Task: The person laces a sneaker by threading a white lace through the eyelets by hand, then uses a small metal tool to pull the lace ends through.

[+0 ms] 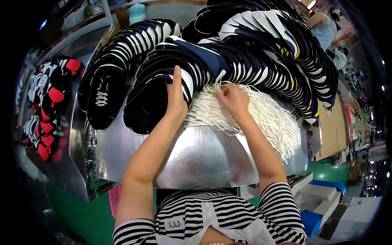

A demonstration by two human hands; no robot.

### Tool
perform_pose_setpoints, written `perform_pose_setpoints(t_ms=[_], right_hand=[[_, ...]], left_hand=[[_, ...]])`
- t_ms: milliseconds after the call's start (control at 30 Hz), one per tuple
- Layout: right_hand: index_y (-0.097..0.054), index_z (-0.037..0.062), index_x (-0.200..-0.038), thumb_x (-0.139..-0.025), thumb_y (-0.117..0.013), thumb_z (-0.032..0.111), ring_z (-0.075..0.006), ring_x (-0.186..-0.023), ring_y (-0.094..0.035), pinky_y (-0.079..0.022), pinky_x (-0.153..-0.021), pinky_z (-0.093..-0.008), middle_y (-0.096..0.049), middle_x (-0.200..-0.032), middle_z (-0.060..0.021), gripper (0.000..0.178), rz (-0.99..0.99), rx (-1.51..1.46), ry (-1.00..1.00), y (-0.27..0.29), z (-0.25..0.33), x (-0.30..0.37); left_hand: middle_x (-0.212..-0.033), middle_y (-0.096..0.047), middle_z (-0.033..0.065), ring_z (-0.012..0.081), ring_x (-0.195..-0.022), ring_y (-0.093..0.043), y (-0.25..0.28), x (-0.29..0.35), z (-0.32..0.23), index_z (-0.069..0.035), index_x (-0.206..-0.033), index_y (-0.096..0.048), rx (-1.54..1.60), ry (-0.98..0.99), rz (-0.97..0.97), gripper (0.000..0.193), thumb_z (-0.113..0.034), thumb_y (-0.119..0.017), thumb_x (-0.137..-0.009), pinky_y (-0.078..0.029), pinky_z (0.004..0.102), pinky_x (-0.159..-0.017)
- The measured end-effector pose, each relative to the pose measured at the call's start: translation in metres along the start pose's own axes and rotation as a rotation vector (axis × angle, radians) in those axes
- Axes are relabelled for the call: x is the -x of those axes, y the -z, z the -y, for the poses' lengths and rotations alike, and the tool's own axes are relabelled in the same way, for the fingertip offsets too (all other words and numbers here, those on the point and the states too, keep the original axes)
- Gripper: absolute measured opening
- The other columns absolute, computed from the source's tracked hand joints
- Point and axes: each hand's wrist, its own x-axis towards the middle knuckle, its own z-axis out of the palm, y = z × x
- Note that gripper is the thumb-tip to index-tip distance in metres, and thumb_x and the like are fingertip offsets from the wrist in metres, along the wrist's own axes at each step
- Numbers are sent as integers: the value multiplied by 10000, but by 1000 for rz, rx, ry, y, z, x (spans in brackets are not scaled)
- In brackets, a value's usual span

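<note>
A long row of nested shoe uppers (212, 57) in black, white and navy curves across the metal table. My left hand (176, 98) is at its near end, with the thumb at the inner side of the front black shoe upper (148, 104) and a finger straight along its white side. Beside it lies a thick spread of white shoelaces (265, 112). My right hand (234, 100) is over the upper part of the laces, its thumb and fingers closed in a pinch on them. How many laces it holds is hidden.
On the left, another row of uppers (134, 41) ends in a laced black upper (105, 98). Red, black and white shoe parts (49, 106) lie on the side surface. More uppers (261, 24) stand behind. Cardboard (331, 130) is at the right; a person (322, 28) sits farther back.
</note>
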Motion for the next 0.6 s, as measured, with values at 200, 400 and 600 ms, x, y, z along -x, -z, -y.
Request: perform_pose_setpoints(t_ms=[200, 400, 600], right_hand=[[-716, 65, -879, -780, -761, 249, -252, -668, -618, -460, -609, -383, -641, -761, -85, 213, -6, -259, -57, -3, -27, 1], [-724, 49, -887, -873, -728, 148, -29, -518, -439, -337, -486, -209, -600, -613, 32, 99, -6, -846, -7, 78, 10, 6], [-659, 46, -949, -916, -651, 107, -44, -528, -415, -336, -472, -231, -605, -773, -21, 70, -366, -1410, 530, 298, 50, 50]], left_hand=[[-1319, -547, 94, 213, -1227, -533, 10, 82, -54, -31, -1356, -459, 5, 68, 6, 528, -430, -506, -1013, -407, 352, -1068], [-1135, -620, 66, 194, -1068, -604, 0, 169, -88, -47, -1231, -551, 151, 242, 136, 370, -298, -608, -966, -484, 368, -939], [-674, -323, -38, 119, -604, -313, 51, 226, -97, -1, -1226, -541, 89, 408, 655, 592, -480, -617, -887, -226, 283, -577]])
